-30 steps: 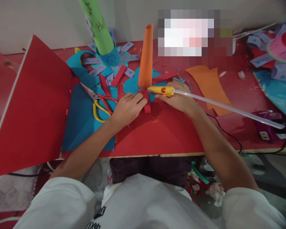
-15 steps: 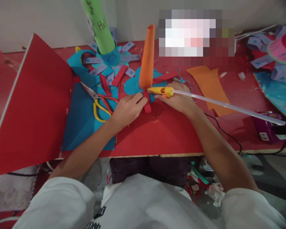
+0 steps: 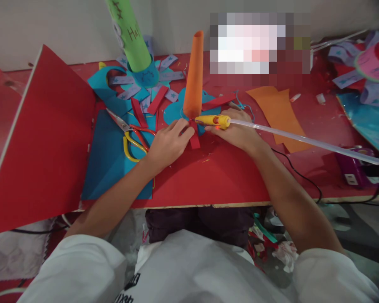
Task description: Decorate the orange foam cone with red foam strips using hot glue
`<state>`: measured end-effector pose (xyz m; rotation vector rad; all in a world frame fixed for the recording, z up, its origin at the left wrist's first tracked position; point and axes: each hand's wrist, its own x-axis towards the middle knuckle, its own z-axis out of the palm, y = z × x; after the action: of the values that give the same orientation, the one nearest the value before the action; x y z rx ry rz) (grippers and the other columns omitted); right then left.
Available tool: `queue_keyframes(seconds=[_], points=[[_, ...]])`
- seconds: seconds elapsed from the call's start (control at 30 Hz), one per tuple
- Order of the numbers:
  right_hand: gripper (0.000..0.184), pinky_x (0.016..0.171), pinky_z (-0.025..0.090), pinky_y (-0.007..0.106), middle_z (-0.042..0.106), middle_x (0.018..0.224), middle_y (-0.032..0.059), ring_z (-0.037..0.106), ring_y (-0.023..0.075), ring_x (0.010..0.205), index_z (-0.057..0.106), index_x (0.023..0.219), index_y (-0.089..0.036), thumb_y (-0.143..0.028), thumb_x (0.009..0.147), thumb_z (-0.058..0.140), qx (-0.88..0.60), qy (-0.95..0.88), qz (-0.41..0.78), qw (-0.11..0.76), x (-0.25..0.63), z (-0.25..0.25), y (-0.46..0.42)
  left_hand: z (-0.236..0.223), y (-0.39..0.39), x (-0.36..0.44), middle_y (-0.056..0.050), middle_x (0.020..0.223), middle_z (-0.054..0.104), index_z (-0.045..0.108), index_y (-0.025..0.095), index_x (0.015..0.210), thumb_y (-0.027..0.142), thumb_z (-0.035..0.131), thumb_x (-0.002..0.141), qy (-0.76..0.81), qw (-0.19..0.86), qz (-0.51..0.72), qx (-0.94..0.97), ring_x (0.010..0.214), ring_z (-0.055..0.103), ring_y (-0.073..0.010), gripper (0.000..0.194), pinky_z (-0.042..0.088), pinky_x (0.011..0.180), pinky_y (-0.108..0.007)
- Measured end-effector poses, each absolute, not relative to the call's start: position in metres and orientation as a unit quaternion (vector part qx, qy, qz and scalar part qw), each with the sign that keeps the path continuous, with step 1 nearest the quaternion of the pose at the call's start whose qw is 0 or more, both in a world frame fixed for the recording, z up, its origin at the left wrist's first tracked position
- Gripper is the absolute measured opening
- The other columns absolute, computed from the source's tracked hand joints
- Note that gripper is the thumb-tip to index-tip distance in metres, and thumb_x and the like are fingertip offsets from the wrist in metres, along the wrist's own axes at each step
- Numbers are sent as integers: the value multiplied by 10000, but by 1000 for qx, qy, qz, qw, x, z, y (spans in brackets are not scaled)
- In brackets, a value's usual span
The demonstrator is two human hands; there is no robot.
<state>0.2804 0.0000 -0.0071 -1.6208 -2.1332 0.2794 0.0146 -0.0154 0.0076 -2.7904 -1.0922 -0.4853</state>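
Evidently, the orange cone is standing on the blue scalloped paper; beside its foot, the right hand is gripping the yellow glue gun, while the left hand is pinching the red strip, ideally bracing it, fingertips clear of the nozzle.

Left hand nearer orange cone

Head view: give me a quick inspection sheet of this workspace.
Surface: red table, small scraps scattered.
Job's things: orange tube on blue flower; red strip at its base; yellow glue gun.
Clutter: scissors partly on blue sheet; orange paper at right.
Hands: left hand pinches the red strip; right hand holds the glue gun, tip near the tube's base.
Cables: black cable on the table's right side.
Surroundings: grey wall behind; litter below the table.
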Motion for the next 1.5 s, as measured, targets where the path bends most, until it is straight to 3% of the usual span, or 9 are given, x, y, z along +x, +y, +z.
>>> queue_keyframes(seconds=[0.2,0.4,0.57,1.03,1.17,1.5], points=[[399,861,511,500,738,842,88,702,331,864,674,766,-290,-652,930,708,-596,-769,103,207,282,-3,-1,8,-16,14,-143,1244,700,657,194,1047,90,374,1075,-360,26,-189,-913,1136,709,-251,303,590,852,-361],[493,717,496,477,752,855,102,699,332,834,655,774,-302,-766,938,629,-626,-736,81,244,289,-7,-1,3,-16,13,-127,1229,737,638,185,1093,80,377,1065,-376,24,-186,-908,1001,741,-209,283,592,798,-319],[498,702,486,465,754,834,92,697,329,852,641,758,-315,-772,951,603,-618,-744,82,239,288,-5,-2,0,-15,13,-126,1270,749,635,195,1101,62,394,1056,-374,-11,-225,-900,1143,745,-227,279,614,901,-340],[426,882,515,471,720,814,79,681,309,866,607,736,-273,-630,912,759,-600,-764,96,218,278,-1,-2,4,-22,15,-133,1284,758,637,179,1089,55,399,1062,-368,-6,-231,-901,1175,758,-241,269,631,961,-363],[412,862,514,445,724,835,80,666,295,868,632,764,-262,-619,921,764,-608,-763,85,201,277,-1,-2,2,-20,14,-131,1278,769,648,171,1110,40,412,1048,-364,-11,-237,-901,1180,761,-242,277,637,953,-357],[427,944,513,504,719,801,78,698,324,864,655,733,-273,-645,934,711,-608,-766,104,183,278,3,-2,-1,-15,18,-120,1262,785,656,150,1139,55,436,1058,-374,57,-241,-894,1009,795,-203,254,627,799,-288]])
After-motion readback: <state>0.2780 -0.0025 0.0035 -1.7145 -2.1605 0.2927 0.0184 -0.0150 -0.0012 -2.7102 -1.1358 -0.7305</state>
